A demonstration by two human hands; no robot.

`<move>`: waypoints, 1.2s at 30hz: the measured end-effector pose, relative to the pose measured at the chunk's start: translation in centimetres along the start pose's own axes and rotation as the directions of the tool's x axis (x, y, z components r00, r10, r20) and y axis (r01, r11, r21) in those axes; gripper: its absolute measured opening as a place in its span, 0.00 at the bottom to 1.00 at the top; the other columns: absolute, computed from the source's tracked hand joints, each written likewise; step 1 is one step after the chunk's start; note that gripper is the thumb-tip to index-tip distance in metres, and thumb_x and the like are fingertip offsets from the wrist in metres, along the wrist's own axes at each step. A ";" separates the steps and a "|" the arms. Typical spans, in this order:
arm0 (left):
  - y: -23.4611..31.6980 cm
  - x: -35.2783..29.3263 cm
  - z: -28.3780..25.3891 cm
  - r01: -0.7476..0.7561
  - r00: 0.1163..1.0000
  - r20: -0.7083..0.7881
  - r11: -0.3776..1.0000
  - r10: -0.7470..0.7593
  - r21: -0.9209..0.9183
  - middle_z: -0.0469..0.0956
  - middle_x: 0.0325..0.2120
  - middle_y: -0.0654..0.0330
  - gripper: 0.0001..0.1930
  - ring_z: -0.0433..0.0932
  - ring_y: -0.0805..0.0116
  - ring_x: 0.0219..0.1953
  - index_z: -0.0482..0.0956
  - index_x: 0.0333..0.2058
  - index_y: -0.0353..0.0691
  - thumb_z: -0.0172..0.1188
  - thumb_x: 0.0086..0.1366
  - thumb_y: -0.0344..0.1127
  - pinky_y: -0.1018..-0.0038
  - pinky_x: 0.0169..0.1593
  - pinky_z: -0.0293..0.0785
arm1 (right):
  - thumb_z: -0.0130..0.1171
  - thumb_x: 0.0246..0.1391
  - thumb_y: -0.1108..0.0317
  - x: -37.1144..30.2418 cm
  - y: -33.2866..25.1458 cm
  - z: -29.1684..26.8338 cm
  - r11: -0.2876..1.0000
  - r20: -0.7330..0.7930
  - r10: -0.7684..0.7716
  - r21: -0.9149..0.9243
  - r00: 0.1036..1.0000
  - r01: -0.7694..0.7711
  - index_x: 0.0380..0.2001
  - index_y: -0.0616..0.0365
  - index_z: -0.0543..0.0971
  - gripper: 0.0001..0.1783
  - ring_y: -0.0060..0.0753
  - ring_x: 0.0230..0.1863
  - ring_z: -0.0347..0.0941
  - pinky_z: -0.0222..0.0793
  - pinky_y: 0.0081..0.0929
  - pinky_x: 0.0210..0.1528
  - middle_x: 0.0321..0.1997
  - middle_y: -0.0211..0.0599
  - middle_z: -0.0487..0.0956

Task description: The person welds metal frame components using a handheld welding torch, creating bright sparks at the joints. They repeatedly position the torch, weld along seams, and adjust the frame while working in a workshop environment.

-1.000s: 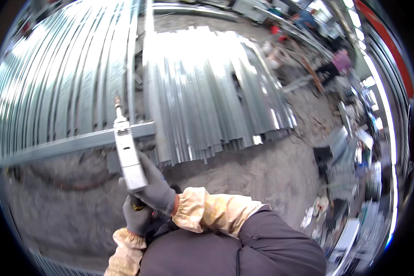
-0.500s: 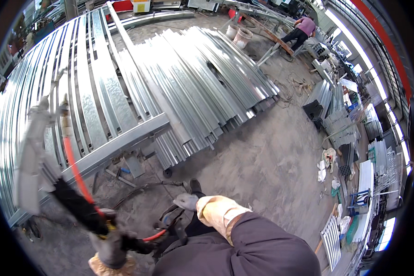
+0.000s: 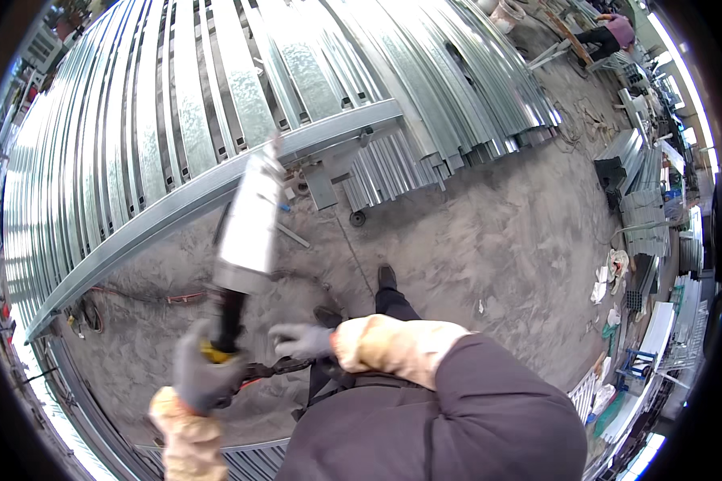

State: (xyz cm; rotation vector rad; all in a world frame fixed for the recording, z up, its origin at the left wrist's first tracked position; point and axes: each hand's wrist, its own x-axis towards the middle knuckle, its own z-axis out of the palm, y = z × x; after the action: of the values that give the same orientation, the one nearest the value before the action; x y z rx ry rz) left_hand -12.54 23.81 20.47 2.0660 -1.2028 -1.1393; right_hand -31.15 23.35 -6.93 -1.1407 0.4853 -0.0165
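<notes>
My left hand (image 3: 208, 365), in a grey glove with a tan cuff, is closed round the black and yellow grip of a welding gun (image 3: 249, 216). Its long silver-white head is blurred and tilts up toward the metal frame's front rail (image 3: 217, 183). A dark cable (image 3: 285, 367) trails from the grip toward my waist. My right hand (image 3: 301, 341), gloved alike, hovers before my body just above that cable. Its fingers point left and look loosely apart, with nothing visible in them.
Long galvanized profiles (image 3: 188, 96) lie side by side on the frame, with more stacked metal sheets (image 3: 449, 88) at its right. A hose (image 3: 176, 298) lies on the concrete floor. Far right, a person (image 3: 614, 34) bends over near metal goods along the wall.
The view has swung left and down. The welding gun has turned from leaning left to nearly upright before me, still in my left hand. My right hand is closer to my left.
</notes>
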 end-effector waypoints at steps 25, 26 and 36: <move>-9.1 7.4 36.1 0.271 0.954 0.109 0.650 -0.279 -0.709 0.83 0.44 0.56 0.31 0.83 0.68 0.45 0.76 0.50 0.36 0.80 0.51 0.42 0.70 0.50 0.78 | 0.66 0.52 0.73 -4.9 -7.7 -18.6 0.923 -0.571 -0.332 -0.359 0.751 0.136 0.51 0.62 0.72 0.23 0.33 0.36 0.79 0.75 0.28 0.41 0.39 0.35 0.80; -9.7 7.6 36.8 0.328 0.942 0.155 0.713 -0.298 -0.619 0.82 0.47 0.57 0.32 0.81 0.69 0.48 0.74 0.52 0.36 0.79 0.53 0.41 0.70 0.52 0.77 | 0.65 0.52 0.75 -4.7 -7.5 -19.1 0.922 -0.563 -0.327 -0.367 0.759 0.124 0.47 0.62 0.74 0.19 0.34 0.37 0.79 0.75 0.29 0.42 0.39 0.37 0.80; -11.7 6.7 38.9 0.362 0.932 0.248 0.667 -0.265 -0.651 0.82 0.46 0.57 0.31 0.82 0.66 0.48 0.73 0.53 0.38 0.77 0.54 0.42 0.69 0.51 0.77 | 0.67 0.53 0.69 -4.2 -6.5 -19.3 0.899 -0.555 -0.296 -0.436 0.778 0.031 0.53 0.63 0.71 0.25 0.37 0.34 0.81 0.77 0.30 0.38 0.36 0.37 0.81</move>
State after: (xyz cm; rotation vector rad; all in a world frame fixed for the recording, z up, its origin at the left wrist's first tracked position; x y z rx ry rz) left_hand -38.27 23.64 -11.68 1.6349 -0.3347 -1.6049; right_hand -40.70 4.86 -6.01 -1.5927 0.9997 -0.4805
